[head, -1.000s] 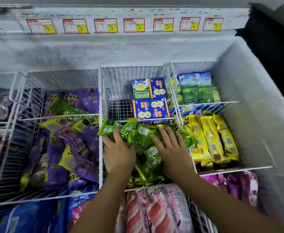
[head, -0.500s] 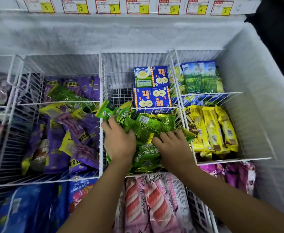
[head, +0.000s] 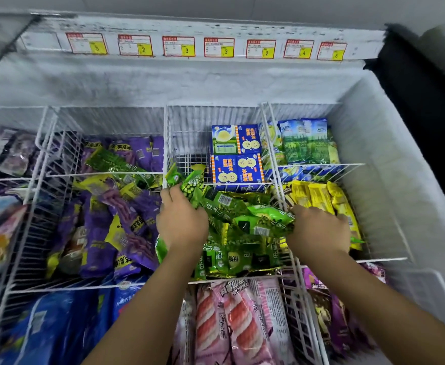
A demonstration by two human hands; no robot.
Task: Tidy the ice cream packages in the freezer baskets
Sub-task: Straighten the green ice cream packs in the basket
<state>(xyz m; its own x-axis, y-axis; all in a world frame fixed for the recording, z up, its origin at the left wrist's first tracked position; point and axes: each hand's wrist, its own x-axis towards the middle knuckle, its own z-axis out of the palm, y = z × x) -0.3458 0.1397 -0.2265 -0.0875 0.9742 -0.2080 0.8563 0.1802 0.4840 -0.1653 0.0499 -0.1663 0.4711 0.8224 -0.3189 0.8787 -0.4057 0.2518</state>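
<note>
1. The green packs [head: 242,219] lie in a messy heap in the middle basket [head: 245,278]. They point every which way, and a few poke up over its back left corner.
2. The left grip [head: 182,225] is curled round a bunch of green packs at that back left corner. It was there a moment ago too.
3. The right grip [head: 319,233] has moved. A moment ago it lay flat on the middle of the heap. Now it is at the right edge of the basket, and it seems to pinch the end of a green pack, though its fingertips are hidden.
4. With a grip at each side, the top green packs look gathered up between them. I think the person is bunching the packs to lay them straight. That job is not done yet.
5. Blue boxes [head: 237,159] stand just behind the heap. Yellow packs [head: 319,196] are in the basket on the right, under the right grip. Purple packs [head: 97,233] fill the basket on the left, and pink packs [head: 232,320] lie in front.
</note>
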